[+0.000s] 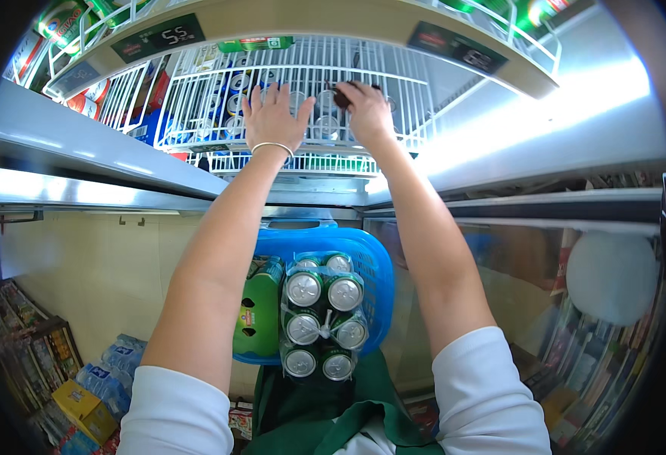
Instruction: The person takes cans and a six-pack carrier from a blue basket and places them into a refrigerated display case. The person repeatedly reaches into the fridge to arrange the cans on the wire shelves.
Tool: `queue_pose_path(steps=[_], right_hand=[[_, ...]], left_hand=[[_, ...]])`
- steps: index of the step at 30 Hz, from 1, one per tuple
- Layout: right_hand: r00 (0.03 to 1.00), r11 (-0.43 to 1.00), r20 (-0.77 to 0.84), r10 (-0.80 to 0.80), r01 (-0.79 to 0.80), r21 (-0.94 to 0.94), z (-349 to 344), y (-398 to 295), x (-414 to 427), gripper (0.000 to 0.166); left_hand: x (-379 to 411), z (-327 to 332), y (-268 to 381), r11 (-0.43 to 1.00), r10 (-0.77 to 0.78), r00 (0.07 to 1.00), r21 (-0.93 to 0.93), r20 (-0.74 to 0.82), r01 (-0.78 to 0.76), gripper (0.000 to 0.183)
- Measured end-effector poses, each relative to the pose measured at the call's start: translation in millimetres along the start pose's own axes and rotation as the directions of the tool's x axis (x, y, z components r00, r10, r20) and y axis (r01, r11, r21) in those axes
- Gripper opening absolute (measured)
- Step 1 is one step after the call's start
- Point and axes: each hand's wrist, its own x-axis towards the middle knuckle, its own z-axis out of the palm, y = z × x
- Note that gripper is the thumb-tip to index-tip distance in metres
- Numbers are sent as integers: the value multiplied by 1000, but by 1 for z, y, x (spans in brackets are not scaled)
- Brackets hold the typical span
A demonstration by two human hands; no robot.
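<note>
Both my hands reach into a lit drinks cooler. My left hand [276, 116] rests palm down on a white wire shelf [321, 69], fingers spread, with a bracelet at its wrist. To the right of it, my right hand [371, 115] holds a small dark brown cloth or pad [342, 98] against the same shelf. Most of the pad is hidden under the fingers. Below the wires stand several drink cans [235, 104], seen from above. A green pack [256, 44] lies at the back of the shelf.
An upper shelf with a price rail [310, 17] crosses above my hands. Below them, a blue plastic basket [379, 284] holds a wrapped pack of cans [325, 318] and a green carton [262, 318]. A glass door [469, 273] stands at the right. Bottled water [105, 381] sits lower left.
</note>
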Motion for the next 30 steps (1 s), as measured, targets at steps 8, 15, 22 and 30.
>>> queue_pose_path(steps=[8, 15, 22, 30], right_hand=[[988, 988, 38, 153, -153, 16, -71, 7, -9, 44], [937, 896, -180, 300, -342, -283, -66, 52, -19, 32], [952, 892, 174, 254, -300, 339, -73, 31, 4, 28], [985, 983, -167, 51, -80, -167, -27, 43, 28, 53]], left_hand=[[6, -5, 50, 921, 331, 943, 208, 30, -330, 61], [-7, 22, 89, 977, 212, 973, -8, 93, -213, 69], [-1, 27, 76, 935, 165, 973, -288, -163, -207, 67], [0, 32, 77, 929, 144, 934, -282, -326, -242, 62]])
